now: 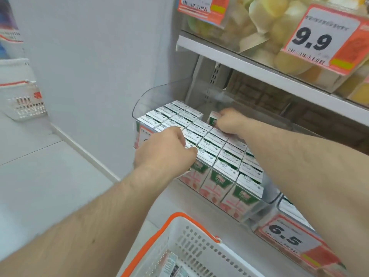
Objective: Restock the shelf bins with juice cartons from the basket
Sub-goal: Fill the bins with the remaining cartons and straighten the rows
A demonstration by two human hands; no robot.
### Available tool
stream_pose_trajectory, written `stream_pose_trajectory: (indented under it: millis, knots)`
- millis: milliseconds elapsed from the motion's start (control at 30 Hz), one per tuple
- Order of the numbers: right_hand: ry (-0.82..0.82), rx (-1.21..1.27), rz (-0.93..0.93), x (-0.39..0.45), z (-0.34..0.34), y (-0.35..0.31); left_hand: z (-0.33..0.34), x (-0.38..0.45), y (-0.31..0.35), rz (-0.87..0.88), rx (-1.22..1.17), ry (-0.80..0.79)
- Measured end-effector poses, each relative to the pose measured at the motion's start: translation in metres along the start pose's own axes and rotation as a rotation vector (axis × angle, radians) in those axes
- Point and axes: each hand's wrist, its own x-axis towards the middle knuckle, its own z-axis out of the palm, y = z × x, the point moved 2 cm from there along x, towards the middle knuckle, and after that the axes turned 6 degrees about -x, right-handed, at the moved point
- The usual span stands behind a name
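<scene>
Down at the bottom of the shot sat the white basket with the orange handle, and you could just make out a few cartons left in it, so the job wasn't finished yet. Next up, the person's left hand was resting on the front rows of juice cartons in the clear shelf bin, fingers curled down onto the tops; whether it was actually pinching one was hard to tell. Those cartons were packed tight, row after row, so that bin looked nearly full. Further back, the right hand was wrapped around a single carton, holding it at the gap in the back of the bin. Judging by that, only the rear corner was left to fill. A neighbouring bin with a 6.5 price tag sat off to the right, and bottled drinks were on the shelf above.
</scene>
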Motion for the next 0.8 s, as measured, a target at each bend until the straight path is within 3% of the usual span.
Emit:
stream_pose_trajectory:
  millis: [267, 567, 800]
  knots:
    - [-0.276, 0.478, 0.221, 0.014, 0.008, 0.012, 0.004, -0.002, 0.001, -0.022, 0.006, 0.034]
    - [-0.256, 0.384, 0.219, 0.003, 0.005, 0.006, -0.002, -0.008, 0.003, -0.057, -0.067, -0.017]
    - [-0.329, 0.378, 0.186, 0.008, 0.008, 0.004, -0.002, -0.002, 0.0, -0.09, -0.192, -0.054]
